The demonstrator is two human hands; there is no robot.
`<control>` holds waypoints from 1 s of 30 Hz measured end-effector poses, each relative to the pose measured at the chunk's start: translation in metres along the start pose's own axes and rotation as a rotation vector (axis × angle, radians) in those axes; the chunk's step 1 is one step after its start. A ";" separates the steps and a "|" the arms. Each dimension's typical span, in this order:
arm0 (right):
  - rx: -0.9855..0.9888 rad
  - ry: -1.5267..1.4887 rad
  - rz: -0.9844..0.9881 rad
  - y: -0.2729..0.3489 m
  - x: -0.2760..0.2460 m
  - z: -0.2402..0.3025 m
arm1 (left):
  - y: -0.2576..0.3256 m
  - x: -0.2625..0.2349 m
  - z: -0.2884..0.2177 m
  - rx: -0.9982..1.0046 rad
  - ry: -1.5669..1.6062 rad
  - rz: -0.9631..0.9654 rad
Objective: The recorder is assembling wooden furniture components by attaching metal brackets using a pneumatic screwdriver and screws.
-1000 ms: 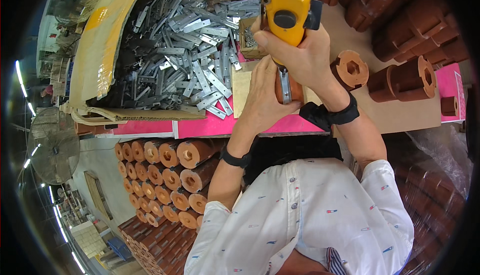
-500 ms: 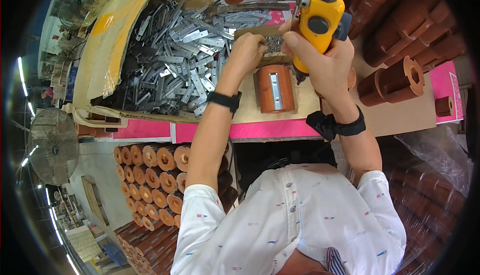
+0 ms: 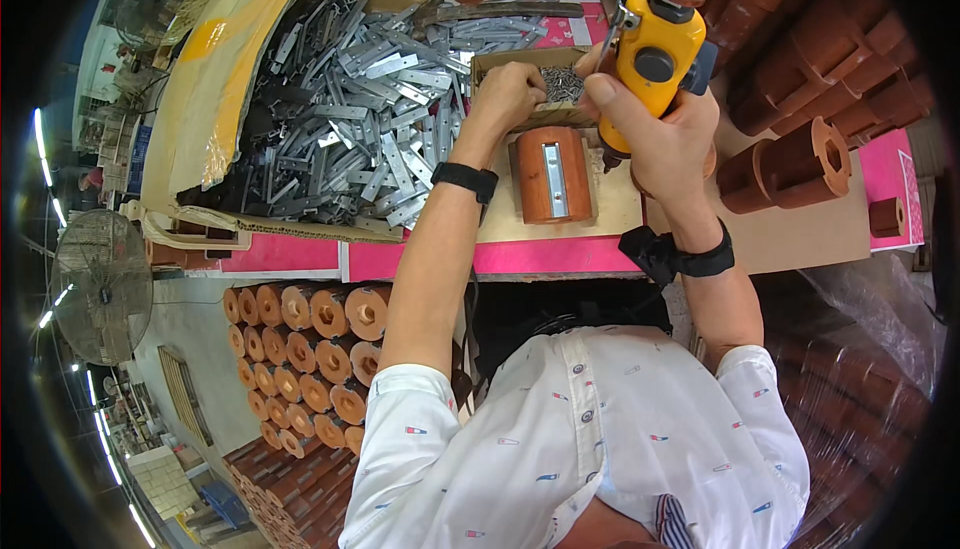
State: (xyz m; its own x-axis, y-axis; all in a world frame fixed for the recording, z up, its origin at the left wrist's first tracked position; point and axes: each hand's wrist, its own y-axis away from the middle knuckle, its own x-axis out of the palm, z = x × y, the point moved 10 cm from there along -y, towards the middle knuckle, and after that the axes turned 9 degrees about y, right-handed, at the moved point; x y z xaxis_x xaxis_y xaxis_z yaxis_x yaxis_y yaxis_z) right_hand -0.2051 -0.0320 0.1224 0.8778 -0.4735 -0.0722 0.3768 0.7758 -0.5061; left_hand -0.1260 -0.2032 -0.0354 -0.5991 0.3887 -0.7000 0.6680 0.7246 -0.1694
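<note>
My right hand (image 3: pixel 672 139) is wrapped round a yellow power screwdriver (image 3: pixel 657 49), which points down. Its dark tip is just right of a reddish-brown wooden cylinder (image 3: pixel 531 179) lying on a pale board (image 3: pixel 612 211). Set lengthwise along the cylinder's top is a narrow silver metal strip (image 3: pixel 553 181). My left hand (image 3: pixel 507 99) is at the left side of a small cardboard box of screws (image 3: pixel 563 83), fingers curled and closed at its contents. Whatever the fingertips hold, if anything, is too small to make out.
A large cardboard carton (image 3: pixel 232 79) heaped with metal strips (image 3: pixel 370 119) stands at the left. Brown wooden cylinders (image 3: pixel 800 164) crowd the right and back. More cylinders (image 3: pixel 310 349) are stacked below the table's left side. A standing fan (image 3: pixel 103 289) is farther left.
My right hand and the screwdriver have shifted slightly right and down. My left hand has moved a little to the right, still curled at the screw box.
</note>
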 end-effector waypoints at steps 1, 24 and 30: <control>-0.003 0.006 -0.003 0.000 -0.002 -0.001 | 0.003 -0.007 -0.012 0.009 0.033 -0.055; -0.044 -0.012 0.046 -0.004 0.018 0.020 | 0.157 -0.036 -0.058 -0.296 0.991 -0.202; -0.060 -0.085 0.079 -0.004 0.032 0.037 | 0.169 -0.030 -0.066 -0.283 0.867 -0.214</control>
State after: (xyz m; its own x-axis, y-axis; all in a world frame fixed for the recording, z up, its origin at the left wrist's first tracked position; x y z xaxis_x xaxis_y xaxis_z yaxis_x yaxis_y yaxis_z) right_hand -0.1671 -0.0349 0.1536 0.9268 -0.3732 -0.0424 0.2896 0.7818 -0.5521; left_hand -0.0237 -0.0548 0.0027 -0.8928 0.4374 0.1072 0.4418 0.8969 0.0197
